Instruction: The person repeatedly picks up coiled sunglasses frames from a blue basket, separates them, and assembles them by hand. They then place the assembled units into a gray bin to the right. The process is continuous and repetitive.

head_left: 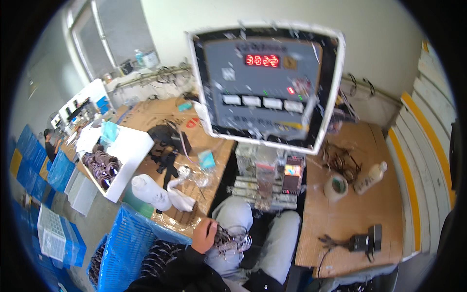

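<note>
Over my lap, my left hand (204,235) is closed at the edge of a tangled bunch of thin, dark and shiny eyeglass frames (232,240). The bunch rests on my grey trouser leg, and part of it is hidden behind the fingers. A dark sleeve (265,282) shows at the lower edge, but my right hand is out of sight. Ahead of my knees stands a metal machine (265,177) with a small lit display. Above it is a control panel (265,112) with red digits and a row of white buttons.
On the left bench are a white squeeze bottle (151,192) and a white foam box (127,168) of dark glasses. A blue crate (121,248) stands below. The right bench holds a white bottle (370,178), a tape roll (335,187) and a black adapter (365,242). Another person (50,145) is far left.
</note>
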A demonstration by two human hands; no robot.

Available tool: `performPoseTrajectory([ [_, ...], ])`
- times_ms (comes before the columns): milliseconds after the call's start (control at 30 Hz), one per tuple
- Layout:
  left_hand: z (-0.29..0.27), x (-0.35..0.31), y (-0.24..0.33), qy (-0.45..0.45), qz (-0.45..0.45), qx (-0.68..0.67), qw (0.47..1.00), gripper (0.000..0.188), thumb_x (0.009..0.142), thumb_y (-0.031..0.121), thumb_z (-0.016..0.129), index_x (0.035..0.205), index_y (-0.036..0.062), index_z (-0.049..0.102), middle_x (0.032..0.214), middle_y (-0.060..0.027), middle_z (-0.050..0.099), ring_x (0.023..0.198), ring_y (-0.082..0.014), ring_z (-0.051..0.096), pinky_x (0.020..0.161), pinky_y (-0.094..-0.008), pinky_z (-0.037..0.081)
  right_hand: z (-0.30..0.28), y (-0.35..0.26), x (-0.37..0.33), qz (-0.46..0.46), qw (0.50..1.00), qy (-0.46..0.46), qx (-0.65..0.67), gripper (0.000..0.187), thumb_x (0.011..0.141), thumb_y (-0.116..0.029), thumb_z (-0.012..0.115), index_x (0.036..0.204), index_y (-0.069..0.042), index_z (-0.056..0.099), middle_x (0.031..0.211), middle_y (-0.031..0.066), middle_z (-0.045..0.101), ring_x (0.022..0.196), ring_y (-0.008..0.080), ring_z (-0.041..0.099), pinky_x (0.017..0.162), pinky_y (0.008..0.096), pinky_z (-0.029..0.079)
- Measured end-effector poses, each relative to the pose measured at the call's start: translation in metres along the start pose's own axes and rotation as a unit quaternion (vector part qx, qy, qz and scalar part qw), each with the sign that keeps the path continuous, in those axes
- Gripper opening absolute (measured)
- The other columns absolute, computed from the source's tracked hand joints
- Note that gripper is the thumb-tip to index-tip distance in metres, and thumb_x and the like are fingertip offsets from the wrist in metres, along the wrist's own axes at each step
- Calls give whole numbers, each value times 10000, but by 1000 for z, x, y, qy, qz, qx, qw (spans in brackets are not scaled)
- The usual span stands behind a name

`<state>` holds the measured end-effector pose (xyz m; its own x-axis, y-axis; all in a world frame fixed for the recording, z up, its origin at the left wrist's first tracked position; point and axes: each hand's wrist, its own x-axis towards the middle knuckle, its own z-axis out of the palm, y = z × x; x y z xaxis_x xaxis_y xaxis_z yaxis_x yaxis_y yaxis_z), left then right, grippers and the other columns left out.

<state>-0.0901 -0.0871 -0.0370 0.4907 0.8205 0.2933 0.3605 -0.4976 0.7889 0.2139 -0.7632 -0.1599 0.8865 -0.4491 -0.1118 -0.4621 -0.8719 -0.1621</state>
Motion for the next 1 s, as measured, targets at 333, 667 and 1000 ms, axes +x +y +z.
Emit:
performPoseTrajectory([
  [333, -1, 0, 7, -8, -11, -12, 1000, 208, 907, 182, 452, 850, 7, 547, 703, -89, 528, 625, -175, 486, 595, -290, 389, -12, 100, -8, 33, 995, -25, 86, 856, 621, -260, 770, 1328, 11, 371, 1210, 197, 536, 1109, 302, 518, 938, 360, 407],
  [667, 5, 0, -2, 39, 37, -36, 998, 215, 900, 197, 462, 882, -3, 538, 751, -95, 517, 700, -195, 480, 654, -310, 389, -8, 124, -17, -43, 967, 108, 226, 574, 701, -119, 728, 1197, 13, 472, 1122, 133, 572, 1008, 212, 540, 886, 322, 419],
  [1000, 85, 9, 11, -50, 115, 58, 990, 245, 825, 172, 545, 969, -24, 520, 868, -129, 524, 818, -259, 487, 732, -351, 401, -59, 113, -59, 20, 796, 246, 553, 331, 744, -38, 703, 1052, -32, 580, 971, 30, 607, 887, 149, 560, 821, 296, 434],
])
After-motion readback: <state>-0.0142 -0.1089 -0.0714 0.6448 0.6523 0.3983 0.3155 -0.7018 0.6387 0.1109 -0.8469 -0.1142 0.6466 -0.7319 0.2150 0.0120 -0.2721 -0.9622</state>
